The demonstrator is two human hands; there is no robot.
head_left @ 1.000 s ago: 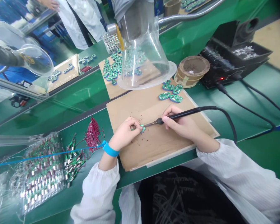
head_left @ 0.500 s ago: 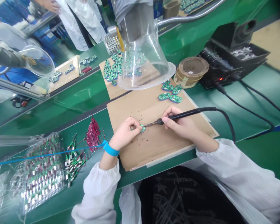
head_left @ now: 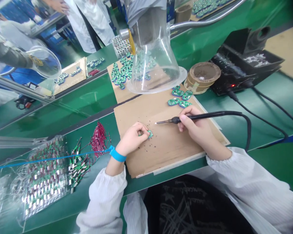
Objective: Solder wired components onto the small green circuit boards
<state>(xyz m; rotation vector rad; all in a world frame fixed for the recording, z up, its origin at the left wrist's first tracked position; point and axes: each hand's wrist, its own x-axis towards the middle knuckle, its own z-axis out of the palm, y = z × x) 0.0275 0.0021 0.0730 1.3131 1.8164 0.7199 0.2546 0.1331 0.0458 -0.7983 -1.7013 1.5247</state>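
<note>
We count one left hand (head_left: 133,139), one right hand (head_left: 196,128), one soldering iron (head_left: 210,115) and one little green board (head_left: 150,133). Farther right we see five more boards (head_left: 177,93), one round pot (head_left: 197,84) beside them and one black box (head_left: 230,61) with one red light (head_left: 232,85). We spot two clear hoods (head_left: 151,73), and a far pile of boards (head_left: 120,72) too many to count.

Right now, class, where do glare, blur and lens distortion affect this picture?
Head view: bright streaks of glare on the clear funnel; head view: the background white coat looks soft, while the soldering iron reads more clearly; head view: the right sleeve seems stretched toward the edge, and the upper-right corner darkens.
</note>
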